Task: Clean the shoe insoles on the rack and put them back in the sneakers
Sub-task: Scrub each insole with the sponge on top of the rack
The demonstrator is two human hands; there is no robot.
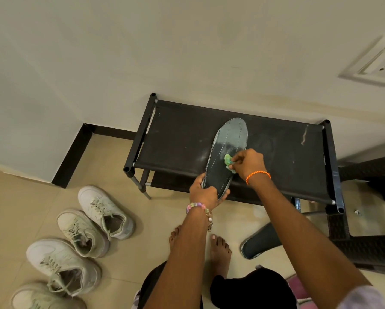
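Dark grey stitched fabric insole (pixel 226 152) lies lengthwise on the top shelf of the black fabric-and-tube shoe rack (pixel 176 139), heel end overhanging the near edge. The left hand (pixel 206 194) has its grip clamped on that heel end, thumb on top, evidently to anchor the insole against sliding under the rubbing. The right hand (pixel 246 161) pinches a small crumpled green cloth (pixel 228 160) against the insole's middle right edge; its grip is closed on the cloth. The near half of the insole looks darker, the far toe end paler and dusty, which suggests wiping is part done. A second dark insole (pixel 257 244) lies on the beige tiled floor (pixel 42 208), near right, beside the person's bare feet. Four white lace-up sneakers (pixel 104 212) stand on the floor, near left, well apart from the rack, awaiting insoles.
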